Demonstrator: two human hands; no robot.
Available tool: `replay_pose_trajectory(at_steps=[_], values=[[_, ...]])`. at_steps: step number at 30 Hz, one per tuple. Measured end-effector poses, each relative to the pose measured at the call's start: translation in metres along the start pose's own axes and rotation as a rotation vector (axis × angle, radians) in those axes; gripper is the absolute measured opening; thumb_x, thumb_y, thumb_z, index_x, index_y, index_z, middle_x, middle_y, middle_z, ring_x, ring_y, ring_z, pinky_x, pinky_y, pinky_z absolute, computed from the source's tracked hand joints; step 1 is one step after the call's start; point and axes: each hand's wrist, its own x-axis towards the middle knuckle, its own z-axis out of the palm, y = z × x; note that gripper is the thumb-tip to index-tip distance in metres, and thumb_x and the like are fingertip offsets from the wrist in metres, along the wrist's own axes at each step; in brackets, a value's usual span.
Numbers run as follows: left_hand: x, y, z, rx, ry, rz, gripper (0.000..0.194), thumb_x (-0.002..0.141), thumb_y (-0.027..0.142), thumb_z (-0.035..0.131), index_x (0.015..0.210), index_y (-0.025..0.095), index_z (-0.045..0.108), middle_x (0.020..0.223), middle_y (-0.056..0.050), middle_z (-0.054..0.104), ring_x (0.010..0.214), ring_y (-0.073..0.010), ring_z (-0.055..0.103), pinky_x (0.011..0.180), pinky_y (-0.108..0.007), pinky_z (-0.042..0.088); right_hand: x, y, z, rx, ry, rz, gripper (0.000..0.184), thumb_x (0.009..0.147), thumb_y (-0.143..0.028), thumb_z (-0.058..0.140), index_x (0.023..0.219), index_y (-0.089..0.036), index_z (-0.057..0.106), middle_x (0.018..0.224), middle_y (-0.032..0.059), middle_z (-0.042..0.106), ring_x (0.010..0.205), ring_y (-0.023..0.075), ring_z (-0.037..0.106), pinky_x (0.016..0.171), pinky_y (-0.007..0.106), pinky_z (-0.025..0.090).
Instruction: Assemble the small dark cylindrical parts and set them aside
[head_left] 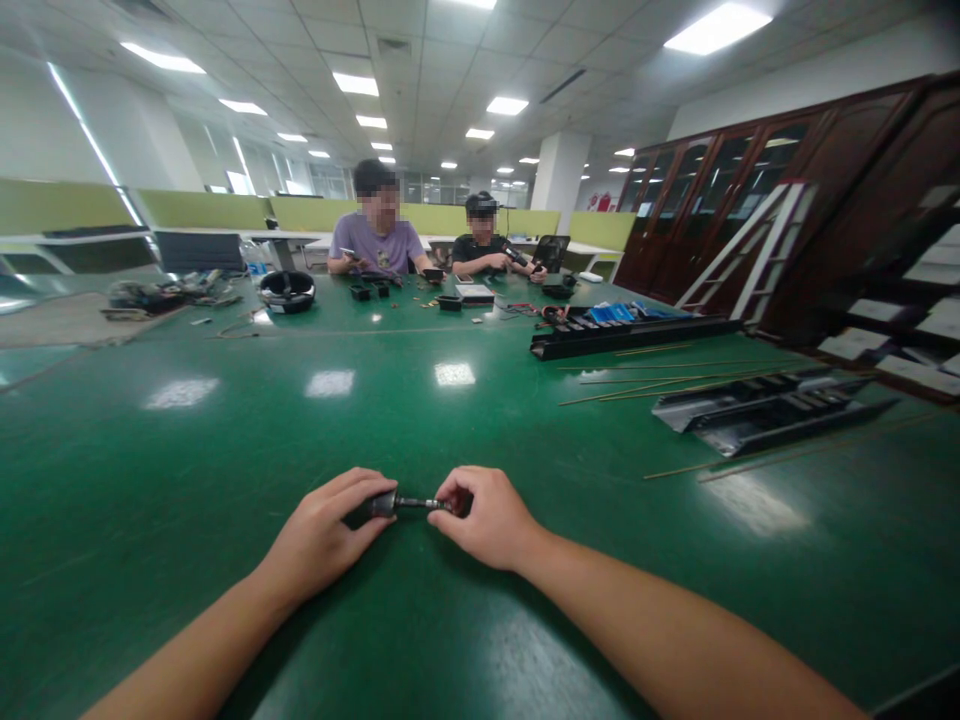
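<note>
Just above the green tabletop, my left hand (330, 525) is closed around a black cylindrical handle (384, 503). From this handle a thin metal shaft (412, 502) points right, lying roughly level. The fingertips of my right hand (484, 515) pinch the shaft's far end, where a small ribbed metal part shows. Something dark sits inside the curl of my right fingers, mostly hidden by them. Together it looks like a screwdriver-type tool, but its exact kind cannot be made out.
Black metal channels (750, 420) and thin rods (637, 393) lie to the right. A longer black channel (637, 333) holds blue items. Two people (379, 240) sit across the green table (247, 440), near small black boxes (450, 302). A headset (287, 292) stands at the far left.
</note>
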Motion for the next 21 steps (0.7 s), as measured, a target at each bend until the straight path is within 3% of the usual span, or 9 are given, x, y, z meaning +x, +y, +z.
replay_pose_trajectory(at_steps=[16,21], values=[[0.0,-0.002,-0.004,0.02,0.009,-0.011,0.023,0.089,0.028,0.062,0.111,0.024,0.068,0.11,-0.005,0.068,0.099,-0.0169,0.066,0.089,-0.027,0.055,0.0,0.003,0.001,0.012,-0.002,0.018,0.009,0.073,-0.025,0.073,0.077,-0.019,0.069,0.07,-0.0007,0.066,0.062,0.0129,0.058,0.06,0.024,0.042],[0.0,-0.012,-0.011,0.106,0.066,-0.087,0.031,0.088,0.04,0.064,0.114,0.024,0.064,0.111,-0.005,0.07,0.1,-0.0207,0.068,0.093,-0.032,0.054,0.0,0.006,0.002,0.024,-0.007,0.024,0.011,0.073,-0.027,0.074,0.078,-0.018,0.069,0.07,-0.0006,0.067,0.062,0.0129,0.059,0.06,0.023,0.042]])
